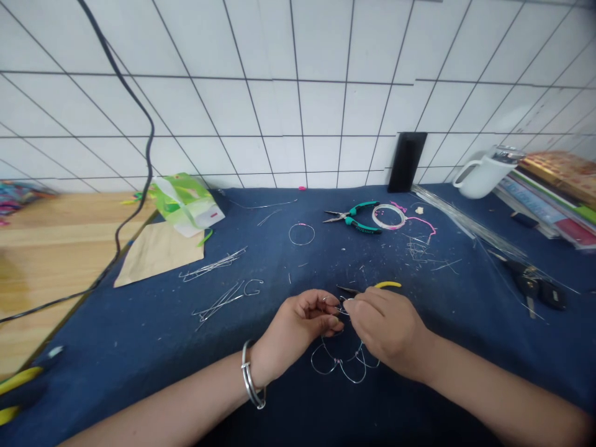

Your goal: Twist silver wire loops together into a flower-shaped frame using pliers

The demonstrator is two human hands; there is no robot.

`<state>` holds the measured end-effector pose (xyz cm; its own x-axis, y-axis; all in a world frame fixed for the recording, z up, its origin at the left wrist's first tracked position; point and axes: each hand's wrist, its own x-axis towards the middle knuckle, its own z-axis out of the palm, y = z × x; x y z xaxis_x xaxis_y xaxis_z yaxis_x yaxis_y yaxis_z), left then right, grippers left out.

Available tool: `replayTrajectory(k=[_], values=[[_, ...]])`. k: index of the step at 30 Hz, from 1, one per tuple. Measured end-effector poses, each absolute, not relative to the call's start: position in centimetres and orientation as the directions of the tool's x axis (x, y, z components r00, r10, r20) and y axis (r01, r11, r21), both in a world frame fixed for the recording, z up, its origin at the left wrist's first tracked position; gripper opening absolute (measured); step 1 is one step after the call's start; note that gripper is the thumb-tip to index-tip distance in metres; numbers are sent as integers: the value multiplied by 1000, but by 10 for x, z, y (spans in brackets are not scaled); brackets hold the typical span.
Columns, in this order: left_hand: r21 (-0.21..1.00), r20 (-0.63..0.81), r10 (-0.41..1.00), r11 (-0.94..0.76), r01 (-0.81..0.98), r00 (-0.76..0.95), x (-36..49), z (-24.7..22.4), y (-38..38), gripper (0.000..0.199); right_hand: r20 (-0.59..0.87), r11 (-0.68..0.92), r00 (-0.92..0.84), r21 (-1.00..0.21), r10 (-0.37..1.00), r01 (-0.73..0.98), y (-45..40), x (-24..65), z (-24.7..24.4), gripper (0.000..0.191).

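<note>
From afar I saw the left hand [298, 320] pinch the looped wire piece [338, 361] toward the near edge of the bench [251, 231], its grip closed, while the right hand [391, 329] curled alongside (fingertips hidden, hold uncertain), seemingly steadying the thin wire.

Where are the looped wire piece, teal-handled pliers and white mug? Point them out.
Looped wire piece [338, 361]: head view, pinkish joint.
Teal-handled pliers [345, 215]: head view, pivot.
White mug [487, 177]: head view, body.
</note>
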<state>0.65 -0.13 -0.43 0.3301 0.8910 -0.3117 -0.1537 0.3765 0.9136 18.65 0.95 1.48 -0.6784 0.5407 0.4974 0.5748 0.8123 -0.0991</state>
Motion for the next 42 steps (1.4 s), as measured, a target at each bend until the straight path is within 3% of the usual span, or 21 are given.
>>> replayTrajectory(k=[8, 27, 35, 38, 42], values=[[911, -340, 890, 392, -127, 305, 6, -4, -1, 13, 491, 812, -661, -203, 567, 547, 12, 184, 16, 17], [911, -340, 895, 389, -135, 287, 6, -6, -1, 8, 528, 814, -623, -303, 577, 496, 10, 184, 18, 16], [929, -318, 906, 357, -102, 280, 5, -3, -1, 5, 253, 618, -574, -463, 779, 635, 7, 183, 25, 16], [931, -319, 910, 353, -94, 264, 4, 1, -1, 5, 150, 627, -640, -458, 754, 631, 4, 184, 31, 14], [934, -317, 916, 347, -89, 246, 4, 2, 0, 5, 39, 745, -787, -354, 616, 566, -2, 188, 46, 12]])
